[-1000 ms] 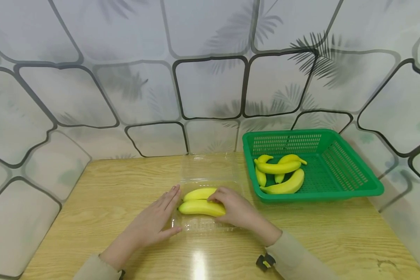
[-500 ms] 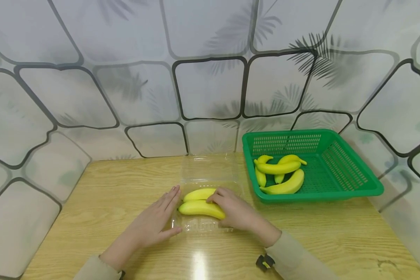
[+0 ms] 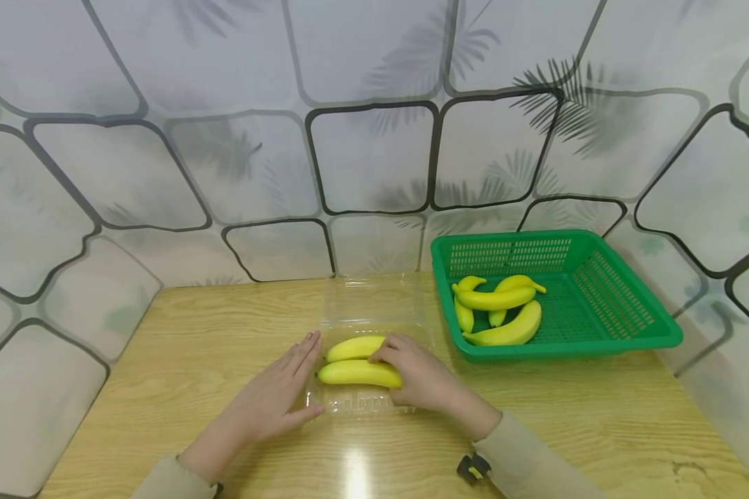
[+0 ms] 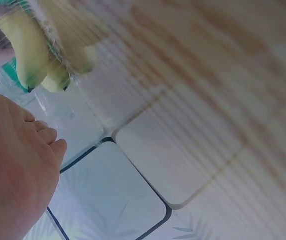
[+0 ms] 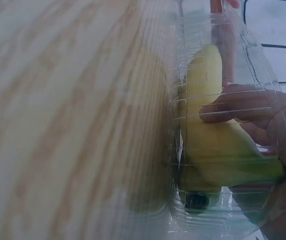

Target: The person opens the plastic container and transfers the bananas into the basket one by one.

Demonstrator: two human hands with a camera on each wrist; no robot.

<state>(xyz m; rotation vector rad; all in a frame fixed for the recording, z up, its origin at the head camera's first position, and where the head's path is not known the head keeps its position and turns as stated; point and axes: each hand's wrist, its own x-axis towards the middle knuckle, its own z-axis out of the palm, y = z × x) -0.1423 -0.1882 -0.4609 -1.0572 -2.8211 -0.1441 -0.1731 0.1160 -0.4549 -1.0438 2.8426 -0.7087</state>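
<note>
Two yellow bananas lie side by side in a clear plastic clamshell box [image 3: 357,402], its lid [image 3: 374,299] folded open toward the wall. My right hand [image 3: 421,375] reaches in and grips the right part of the front banana [image 3: 352,373]; the right wrist view shows a finger and the thumb around it through the plastic. Behind it is the rear banana [image 3: 351,348], its right end hidden by that hand. My left hand [image 3: 270,396] rests at the box's left side, fingers straight and thumb spread. In the left wrist view the left hand [image 4: 20,155] appears beside the box.
A green plastic basket [image 3: 599,348] stands at the right on the wooden table [image 3: 212,333]. Inside, toward its left side, lie several more bananas [image 3: 496,300], one across others. A patterned wall covering [image 3: 374,156] rises right behind the table's back edge.
The front banana's right end has shifted slightly under my right hand, which still grips it. My left hand stays where it was, and the basket is unchanged.
</note>
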